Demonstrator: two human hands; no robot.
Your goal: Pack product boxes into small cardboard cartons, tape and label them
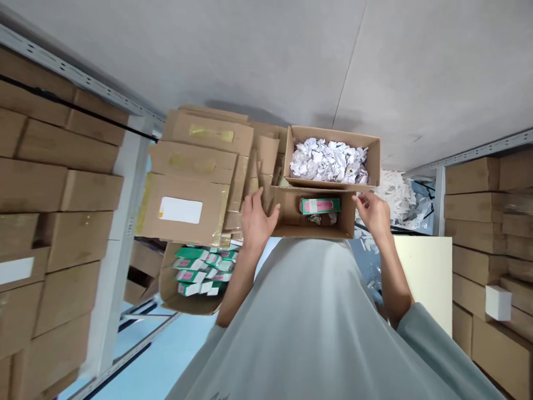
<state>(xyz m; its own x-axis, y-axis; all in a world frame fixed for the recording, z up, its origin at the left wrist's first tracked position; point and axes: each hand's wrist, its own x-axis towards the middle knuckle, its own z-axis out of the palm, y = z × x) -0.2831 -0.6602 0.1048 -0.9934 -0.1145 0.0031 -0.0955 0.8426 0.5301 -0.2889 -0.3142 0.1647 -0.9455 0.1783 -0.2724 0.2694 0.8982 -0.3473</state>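
Your left hand (257, 221) is at the left end of the open cardboard box (291, 226) in front of you, its fingers spread apart and the thumb near the left wall. Your right hand (373, 213) is at the right end, with thumb and index finger close together at the wall; you cannot tell from here whether they pinch the cardboard or only rest by it. Inside the box, towards the far side and right of the middle, lies the green and pink carton (320, 206), with some crumpled paper (315, 219) just on its near side. Neither of your hands touches the carton. Just beyond your box stands the paper-filled box (333, 133), heaped with torn white scraps. To your left, cardboard pieces (187, 189) are stacked, the front one bearing a white label (180, 210), and nearer to you a second open box (170, 289) holds many small green, pink and white cartons (204, 270). On your right, past your right hand, you have a pile of white paper strips (393, 194) and, nearer, a cream panel (428, 278). Brown boxes fill the shelves on both sides of you
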